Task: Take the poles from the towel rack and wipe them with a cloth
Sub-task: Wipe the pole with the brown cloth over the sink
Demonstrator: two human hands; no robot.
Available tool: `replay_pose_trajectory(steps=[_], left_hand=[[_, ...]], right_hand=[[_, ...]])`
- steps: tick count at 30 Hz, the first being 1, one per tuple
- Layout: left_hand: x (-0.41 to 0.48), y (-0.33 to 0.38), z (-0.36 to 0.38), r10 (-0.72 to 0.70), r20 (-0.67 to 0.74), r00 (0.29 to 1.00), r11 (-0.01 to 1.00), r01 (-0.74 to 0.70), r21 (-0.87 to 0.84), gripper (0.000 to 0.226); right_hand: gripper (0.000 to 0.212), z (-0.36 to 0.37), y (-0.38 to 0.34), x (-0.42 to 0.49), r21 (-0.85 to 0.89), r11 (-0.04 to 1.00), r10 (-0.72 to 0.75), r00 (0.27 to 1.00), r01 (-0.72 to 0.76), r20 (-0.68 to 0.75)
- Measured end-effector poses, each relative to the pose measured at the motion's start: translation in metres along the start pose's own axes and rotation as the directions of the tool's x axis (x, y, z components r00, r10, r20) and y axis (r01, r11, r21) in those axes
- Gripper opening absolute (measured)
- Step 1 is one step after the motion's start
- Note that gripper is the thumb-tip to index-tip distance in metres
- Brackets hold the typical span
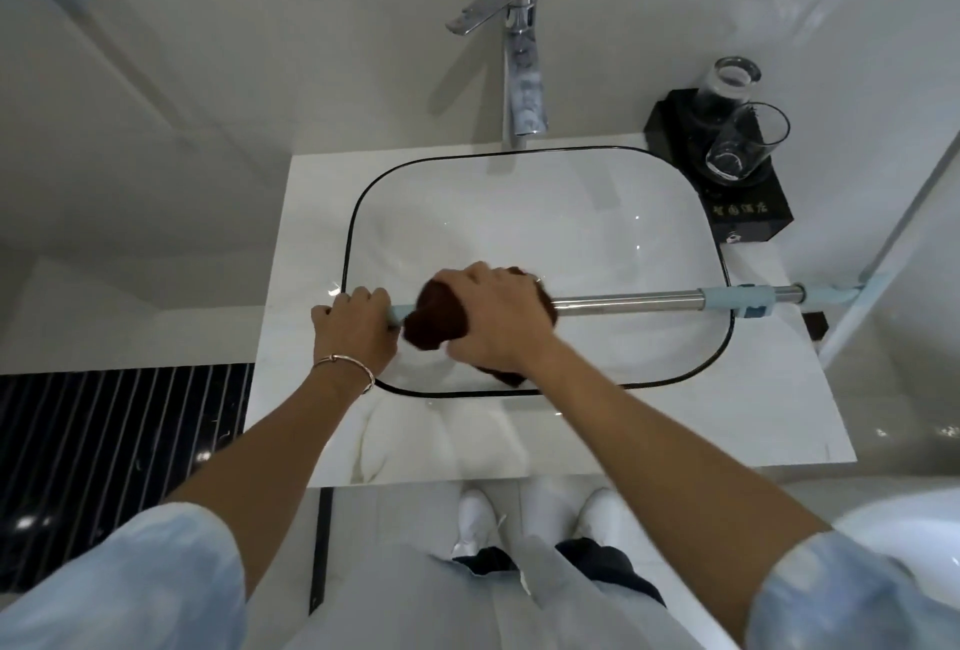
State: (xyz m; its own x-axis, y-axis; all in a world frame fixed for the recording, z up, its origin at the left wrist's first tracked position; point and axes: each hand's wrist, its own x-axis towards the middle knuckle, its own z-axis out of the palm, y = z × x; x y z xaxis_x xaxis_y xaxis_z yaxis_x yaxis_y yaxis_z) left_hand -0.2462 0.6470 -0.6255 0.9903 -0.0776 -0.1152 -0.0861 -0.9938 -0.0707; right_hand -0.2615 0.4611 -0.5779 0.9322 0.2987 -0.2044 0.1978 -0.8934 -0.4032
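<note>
A steel pole [628, 302] with pale blue plastic fittings lies level across the white sink [670, 212], reaching past its right rim. My left hand [358, 332] grips the pole's left end at the sink's left rim. A dark brown cloth [434, 324] is wrapped round the pole just right of that hand. My right hand [501, 319] grips the cloth and the pole inside it. The stretch of pole under the cloth is hidden.
A chrome tap [522, 62] stands behind the sink. Two clear glasses [740, 140] sit on a black box [748, 212] at the back right of the white counter [727, 420]. A glass panel edge rises at the right. A dark striped surface lies at the lower left.
</note>
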Motion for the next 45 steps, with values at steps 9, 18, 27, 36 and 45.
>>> replay_pose_trajectory(steps=[9,18,27,36,45], left_hand=[[0.001,-0.009,0.004,0.069,-0.039,0.997,0.998,-0.069,-0.008,0.015],[-0.004,-0.001,-0.004,0.008,0.055,0.998,1.000,-0.009,0.022,0.022],[-0.009,0.007,-0.031,-0.024,0.368,0.929,0.992,-0.025,0.127,0.052],[-0.016,0.017,-0.040,0.122,0.294,0.948,0.986,-0.151,0.077,0.049],[-0.008,0.017,-0.036,0.136,0.302,0.944,0.984,-0.165,0.071,0.032]], right_hand=[[0.069,-0.007,0.032,-0.020,-0.037,0.999,-0.010,0.999,0.009,-0.045],[0.070,-0.059,0.174,-0.104,-0.122,0.923,0.337,0.919,-0.365,-0.203],[0.069,-0.056,0.170,-0.100,-0.158,0.914,0.342,0.920,-0.373,-0.189],[0.068,-0.064,0.163,-0.102,-0.155,0.920,0.344,0.932,-0.359,-0.113],[0.063,-0.061,0.153,-0.097,-0.136,0.914,0.367,0.922,-0.382,-0.123]])
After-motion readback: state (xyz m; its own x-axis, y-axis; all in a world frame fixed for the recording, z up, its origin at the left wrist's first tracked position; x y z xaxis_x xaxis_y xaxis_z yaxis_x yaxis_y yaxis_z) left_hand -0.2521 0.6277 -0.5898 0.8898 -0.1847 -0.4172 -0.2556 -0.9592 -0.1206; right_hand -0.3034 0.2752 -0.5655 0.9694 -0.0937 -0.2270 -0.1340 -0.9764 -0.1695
